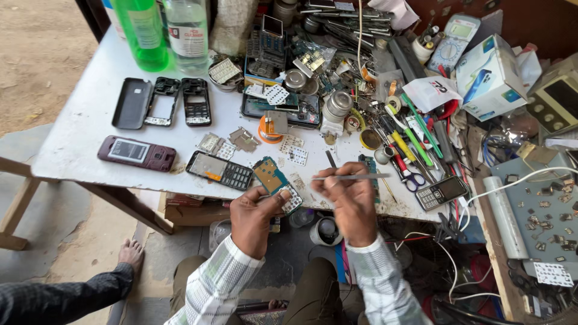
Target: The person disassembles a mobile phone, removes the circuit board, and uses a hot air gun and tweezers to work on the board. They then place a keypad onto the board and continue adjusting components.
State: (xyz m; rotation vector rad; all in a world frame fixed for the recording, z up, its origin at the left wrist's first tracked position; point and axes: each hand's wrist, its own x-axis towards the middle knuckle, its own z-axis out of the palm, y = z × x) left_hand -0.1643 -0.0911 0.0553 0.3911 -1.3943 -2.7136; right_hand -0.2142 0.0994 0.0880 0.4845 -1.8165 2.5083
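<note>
— What have we got in our left hand [251, 215]?

— A bare phone circuit board [276, 182], teal and orange with a pale keypad strip at its near end. Our fingers [272, 202] are clamped on its near edge, and we hold it tilted just above the near rim of the white tabletop [84, 129].

— And our right hand [349, 201]?

— Its fingers are pinched together on thin metal tweezers [349, 177], which lie level, both ends sticking out past the hand. The left tip sits just beside the board; we cannot tell if it touches.

— What lies close by?

— Just left of the board, a black keypad phone [219, 170] with its front open. Further left, a maroon phone [136, 152]. Beyond those, toward the far edge, a row of three black phone shells [162, 102], then a green bottle [143, 33] and a clear bottle [188, 33].

— On the right?

— A heap of screwdrivers [409, 141], scissors [411, 178], a small grey phone [441, 192], and further off a multimeter [453, 39] and a white carton [489, 75].

— Anyone else?

— A dark sleeve [60, 298] at the near left, and a bare foot [130, 253] on the ground under the tabletop.
</note>
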